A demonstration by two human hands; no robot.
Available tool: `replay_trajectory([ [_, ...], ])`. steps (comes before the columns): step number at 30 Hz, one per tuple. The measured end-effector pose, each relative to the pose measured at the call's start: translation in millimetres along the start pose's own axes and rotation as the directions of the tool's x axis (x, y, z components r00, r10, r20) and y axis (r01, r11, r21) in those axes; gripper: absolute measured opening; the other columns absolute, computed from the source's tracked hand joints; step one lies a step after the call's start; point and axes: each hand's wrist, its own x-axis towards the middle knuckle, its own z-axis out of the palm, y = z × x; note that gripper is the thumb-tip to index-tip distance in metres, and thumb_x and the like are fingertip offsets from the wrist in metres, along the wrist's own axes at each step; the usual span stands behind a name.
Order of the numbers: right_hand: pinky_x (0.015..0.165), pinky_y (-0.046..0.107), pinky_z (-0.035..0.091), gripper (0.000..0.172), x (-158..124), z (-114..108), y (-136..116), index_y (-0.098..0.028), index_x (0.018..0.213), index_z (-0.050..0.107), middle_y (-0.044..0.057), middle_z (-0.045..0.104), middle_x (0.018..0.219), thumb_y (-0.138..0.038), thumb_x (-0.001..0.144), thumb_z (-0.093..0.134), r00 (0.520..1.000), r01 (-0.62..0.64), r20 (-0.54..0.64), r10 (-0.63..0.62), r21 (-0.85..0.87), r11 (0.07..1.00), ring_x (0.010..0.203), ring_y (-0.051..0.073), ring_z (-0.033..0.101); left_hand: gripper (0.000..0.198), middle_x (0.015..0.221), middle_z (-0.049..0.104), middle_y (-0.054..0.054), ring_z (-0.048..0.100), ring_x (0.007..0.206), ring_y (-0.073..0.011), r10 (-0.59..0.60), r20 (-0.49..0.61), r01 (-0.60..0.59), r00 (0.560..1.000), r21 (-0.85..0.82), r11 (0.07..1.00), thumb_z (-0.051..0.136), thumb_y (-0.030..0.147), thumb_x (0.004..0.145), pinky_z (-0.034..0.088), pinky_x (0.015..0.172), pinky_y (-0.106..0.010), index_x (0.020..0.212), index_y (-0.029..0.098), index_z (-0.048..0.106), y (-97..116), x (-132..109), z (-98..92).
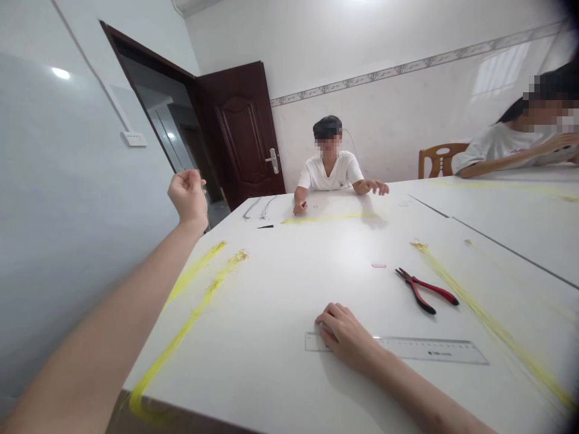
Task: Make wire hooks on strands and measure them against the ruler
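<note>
My left hand (187,196) is raised above the table's left edge, its fingers curled into a closed pinch. Anything between those fingers is too thin or too hidden to make out. My right hand (347,334) lies low on the table across the left part of a clear ruler (434,351). Its fingers are bent and pressed together, and what they may hold is hidden. Red-and-black pliers (423,290) rest beyond the ruler with their handles apart. Bundles of yellow strands (181,333) run along the left side, and another yellow bundle (474,294) lies on the right.
Across the white table (289,277) sits a person in a white shirt (332,173); another person (497,147) is at the right. A small red-edged strip (379,266), a dark pointed tool (266,226) and dark strands (266,208) lie farther off. A brown door (239,129) stands open.
</note>
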Motion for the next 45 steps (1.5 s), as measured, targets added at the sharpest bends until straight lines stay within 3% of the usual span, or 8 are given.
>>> replay_trajectory([
  [5, 0.082, 0.042, 0.044, 0.019, 0.3, -1.5, -1.0, -0.019, 0.093, 0.062, 0.009, 0.058, 0.091, -0.019, 0.085, 0.045, 0.998, -0.033, -0.045, 0.039, 0.114, 0.993, 0.088, 0.022, 0.053, 0.011, 0.068, 0.053, 0.002, 0.052, 0.06, -0.007, -0.243, 0.227, 0.297, 0.943, -0.25, 0.922, 0.054, 0.014, 0.086, 0.045, 0.057, -0.019, 0.075, 0.016, 0.058, 22.6, -74.1, 29.6],
  [12, 0.076, 0.031, 0.045, 0.033, 2.1, -37.9, 4.8, -0.02, 0.092, 0.061, 0.006, 0.061, 0.089, -0.038, 0.092, 0.033, 0.945, -0.17, -0.198, 0.259, 0.379, 0.91, 0.083, 0.016, 0.056, 0.016, 0.062, 0.054, 0.002, 0.052, 0.056, -0.0076, -0.506, 0.644, 0.693, 0.574, -0.052, 0.719, 0.068, 0.026, 0.075, 0.047, 0.058, -0.021, 0.076, 0.012, 0.06, -19.2, -244.0, 42.1],
  [15, 0.077, 0.03, 0.045, 0.04, 3.6, -57.4, 9.2, -0.019, 0.091, 0.061, 0.004, 0.062, 0.085, -0.042, 0.093, 0.028, 0.905, -0.228, -0.215, 0.367, 0.483, 0.845, 0.083, 0.015, 0.056, 0.018, 0.063, 0.055, 0.003, 0.052, 0.057, -0.0084, -0.548, 0.674, 0.724, 0.496, 0.028, 0.69, 0.065, 0.029, 0.079, 0.048, 0.06, -0.023, 0.087, 0.015, 0.058, -39.3, -277.0, 43.9],
  [26, 0.075, 0.029, 0.042, 0.023, 4.2, -66.4, 3.9, -0.02, 0.08, 0.059, 0.0, 0.065, 0.078, -0.04, 0.086, 0.049, 0.896, -0.33, -0.013, 0.443, 0.648, 0.687, 0.077, 0.013, 0.058, 0.018, 0.064, 0.052, 0.006, 0.045, 0.054, -0.0058, -0.605, 0.695, 0.699, 0.389, 0.204, 0.685, 0.069, 0.027, 0.078, 0.036, 0.051, -0.018, 0.088, 0.019, 0.056, -60.0, -289.5, 32.6],
  [32, 0.063, 0.024, 0.039, 0.023, 3.4, -67.3, 0.9, -0.019, 0.073, 0.058, -0.003, 0.06, 0.071, -0.039, 0.083, 0.055, 0.87, -0.358, -0.01, 0.493, 0.675, 0.645, 0.067, 0.009, 0.051, 0.016, 0.07, 0.053, 0.005, 0.042, 0.057, -0.0062, -0.628, 0.685, 0.747, 0.37, 0.182, 0.639, 0.065, 0.034, 0.081, 0.037, 0.055, -0.02, 0.085, 0.021, 0.057, -63.6, -289.9, 29.6],
  [37, 0.058, 0.021, 0.037, 0.025, 2.0, -68.5, -2.7, -0.018, 0.07, 0.057, -0.004, 0.057, 0.068, -0.039, 0.084, 0.054, 0.835, -0.371, -0.032, 0.549, 0.704, 0.606, 0.063, 0.007, 0.048, 0.023, 0.071, 0.051, 0.002, 0.039, 0.059, -0.0081, -0.621, 0.724, 0.805, 0.301, 0.156, 0.572, 0.049, 0.038, 0.089, 0.035, 0.057, -0.022, 0.079, 0.019, 0.059, -59.4, -285.9, 26.3],
  [40, 0.056, 0.021, 0.036, 0.025, 1.8, -68.2, -2.3, -0.018, 0.068, 0.057, -0.004, 0.055, 0.066, -0.038, 0.083, 0.055, 0.815, -0.37, -0.041, 0.578, 0.731, 0.573, 0.059, 0.006, 0.045, 0.013, 0.07, 0.05, 0.002, 0.039, 0.062, -0.0092, -0.593, 0.763, 0.768, 0.257, 0.211, 0.605, 0.053, 0.026, 0.086, 0.035, 0.059, -0.022, 0.077, 0.02, 0.061, -57.3, -287.0, 23.4],
  [45, 0.058, 0.023, 0.039, 0.024, 0.6, -65.8, -0.2, -0.019, 0.071, 0.057, -0.002, 0.055, 0.067, -0.039, 0.084, 0.054, 0.832, -0.332, -0.036, 0.554, 0.768, 0.548, 0.061, 0.008, 0.048, 0.014, 0.067, 0.049, 0.001, 0.04, 0.062, -0.0107, -0.59, 0.765, 0.737, 0.257, 0.239, 0.632, 0.057, 0.026, 0.083, 0.035, 0.058, -0.023, 0.072, 0.02, 0.061, -55.2, -291.1, 22.0],
])
